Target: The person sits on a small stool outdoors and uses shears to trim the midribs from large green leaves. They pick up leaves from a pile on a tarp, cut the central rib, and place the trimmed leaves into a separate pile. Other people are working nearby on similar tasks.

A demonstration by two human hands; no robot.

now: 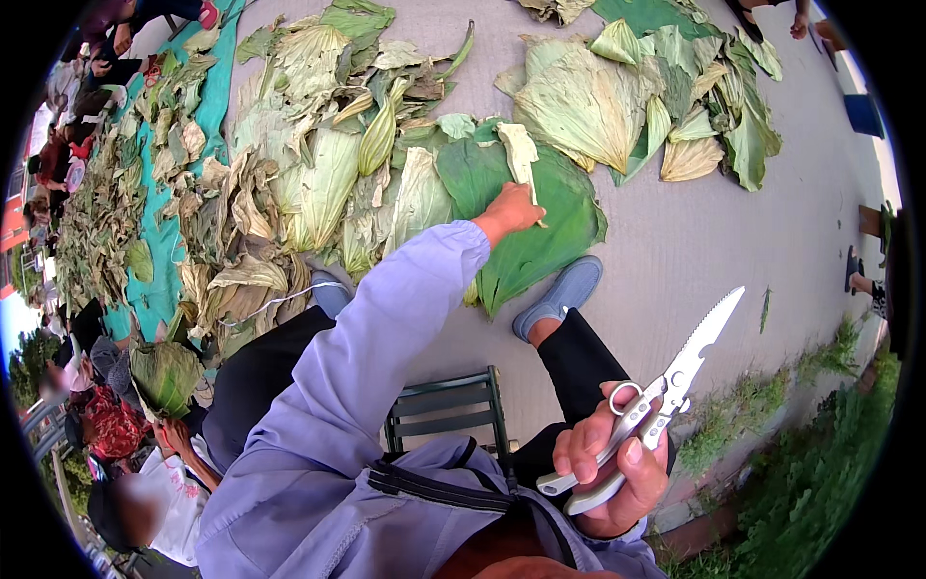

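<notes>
My left hand (512, 208) reaches forward, its fingers closed around the lower part of a pale, folded strip of dried leaf (518, 150). That strip lies over a broad green lotus leaf (557, 210) spread on the ground between my feet. In my right hand (618, 463), near my right knee, is a pair of silver kitchen shears (676, 380). Their blades are together, point up and away to the right, and show a serrated edge. Left of the green leaf, a heap of dried, pale lotus leaves (318, 188) covers the ground.
Another leaf pile (579, 94) lies ahead to the right. A green slatted stool (445, 412) stands beneath me. A teal tarp (155, 253) with more leaves runs along the left, where several people sit; one holds a large leaf (168, 376). Weeds (803, 463) line the right edge.
</notes>
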